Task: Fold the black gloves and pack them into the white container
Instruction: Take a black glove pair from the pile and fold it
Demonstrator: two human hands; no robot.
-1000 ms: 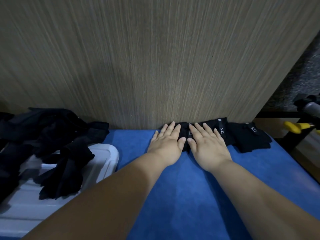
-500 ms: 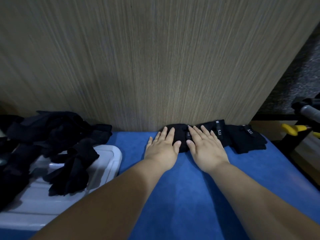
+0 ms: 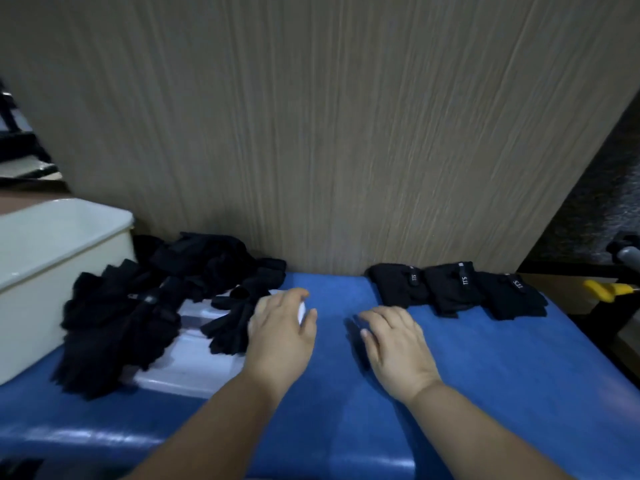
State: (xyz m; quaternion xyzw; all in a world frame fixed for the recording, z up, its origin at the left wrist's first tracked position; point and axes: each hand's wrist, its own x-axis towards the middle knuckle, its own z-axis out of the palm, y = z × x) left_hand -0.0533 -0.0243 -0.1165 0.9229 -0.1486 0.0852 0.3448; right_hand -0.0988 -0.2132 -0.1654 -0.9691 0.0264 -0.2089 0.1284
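Head view of a blue work surface (image 3: 467, 382) set against a wood-grain panel (image 3: 311, 133). The left hand (image 3: 280, 336) lies palm down with its fingers loosely curved and close together, holding nothing; the fingertips rest at the right-hand edge of a flat white lid (image 3: 194, 362), just beside the nearest loose black glove (image 3: 230, 325). The right hand (image 3: 394, 339) lies palm down on the blue surface, fingers slightly spread and relaxed, holding nothing; whether the palm touches the surface cannot be told.

Beyond the right fingertips, against the panel, three folded black gloves (image 3: 457, 289) sit in a row touching one another, each showing a small white-lettered tag; the nearest bundle lies just ahead of the right fingers, apart from them.

To the left of the left fingers, a pile of unfolded black gloves (image 3: 145, 306) spreads over the lid and the surface. Farther left, touching this pile, stands the white container (image 3: 45, 271), open at the top; its interior is not visible.

At the far right edge, past the folded row, a yellow-handled tool (image 3: 606, 289) shows off the surface.
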